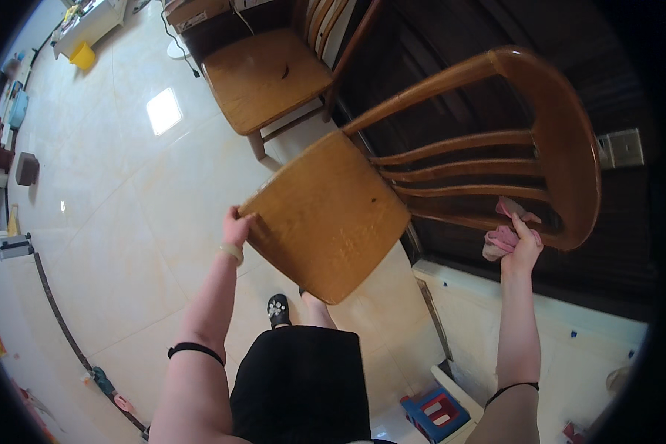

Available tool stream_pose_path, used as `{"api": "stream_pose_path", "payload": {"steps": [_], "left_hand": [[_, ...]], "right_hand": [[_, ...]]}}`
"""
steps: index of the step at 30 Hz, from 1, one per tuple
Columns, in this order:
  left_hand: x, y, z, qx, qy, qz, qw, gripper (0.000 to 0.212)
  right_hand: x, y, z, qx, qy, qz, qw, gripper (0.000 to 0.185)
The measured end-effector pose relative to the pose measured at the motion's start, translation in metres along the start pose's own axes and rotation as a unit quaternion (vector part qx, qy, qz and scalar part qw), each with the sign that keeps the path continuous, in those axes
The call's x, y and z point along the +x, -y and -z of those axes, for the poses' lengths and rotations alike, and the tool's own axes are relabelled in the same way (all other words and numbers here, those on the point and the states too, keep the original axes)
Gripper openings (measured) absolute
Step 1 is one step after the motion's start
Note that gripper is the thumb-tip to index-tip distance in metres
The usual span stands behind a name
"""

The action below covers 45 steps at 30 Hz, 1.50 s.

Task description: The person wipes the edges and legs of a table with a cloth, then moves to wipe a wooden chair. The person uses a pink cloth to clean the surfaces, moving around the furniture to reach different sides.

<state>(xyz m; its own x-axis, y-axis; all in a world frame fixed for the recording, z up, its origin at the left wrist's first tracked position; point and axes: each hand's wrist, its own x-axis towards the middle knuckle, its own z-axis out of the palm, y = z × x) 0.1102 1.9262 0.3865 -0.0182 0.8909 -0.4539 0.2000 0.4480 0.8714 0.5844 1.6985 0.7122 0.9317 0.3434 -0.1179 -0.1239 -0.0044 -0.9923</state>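
Note:
Right before me stands a wooden chair with a worn, scuffed seat (327,216) and a slatted backrest (566,139). My left hand (237,227) grips the far left corner of that seat, thumb on top; the fingers underneath are hidden. In my right hand (523,250) is a crumpled pink cloth (500,242). Part of the cloth pokes up past my fingers against the lowest backrest spindle, near the top rail. Whether the fingers also press on the wood cannot be made out.
Another wooden chair (266,77) stands just beyond, beside a dark panelled door (433,72). A blue and red plastic toy (435,413) lies at lower right. Farther off are a yellow bucket (82,56), a brown block-shaped object (28,169) and a dangling black cable (186,55).

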Motion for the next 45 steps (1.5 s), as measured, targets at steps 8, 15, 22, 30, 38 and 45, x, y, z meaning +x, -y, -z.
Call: {"api": "stream_pose_path", "payload": {"steps": [8, 15, 22, 30, 38, 45], "left_hand": [[-0.039, -0.033, 0.017, -0.048, -0.018, 0.021, 0.998, 0.041], [-0.155, 0.017, 0.031, -0.061, 0.009, 0.004, 0.998, 0.028], [-0.149, 0.011, 0.023, -0.087, 0.073, 0.031, 0.993, 0.029], [-0.154, -0.028, 0.031, 0.097, 0.252, 0.144, 0.952, 0.045], [-0.306, -0.042, 0.195, 0.497, 0.339, 0.089, 0.794, 0.056], [-0.571, 0.099, 0.309, 0.585, 0.460, 0.025, 0.668, 0.041]], "right_hand": [[-0.015, 0.029, 0.058, 0.041, 0.021, 0.014, 0.999, 0.019], [-0.067, 0.075, 0.149, 0.030, 0.148, -0.029, 0.988, 0.020], [-0.047, 0.084, 0.102, 0.029, 0.116, 0.025, 0.992, 0.016], [-0.097, 0.086, 0.093, 0.010, -0.094, -0.041, 0.995, 0.025], [-0.490, -0.039, 0.348, -0.169, -0.111, -0.313, 0.928, 0.031], [-1.117, -0.055, 0.639, -0.044, -0.504, -0.582, 0.637, 0.021]]}}
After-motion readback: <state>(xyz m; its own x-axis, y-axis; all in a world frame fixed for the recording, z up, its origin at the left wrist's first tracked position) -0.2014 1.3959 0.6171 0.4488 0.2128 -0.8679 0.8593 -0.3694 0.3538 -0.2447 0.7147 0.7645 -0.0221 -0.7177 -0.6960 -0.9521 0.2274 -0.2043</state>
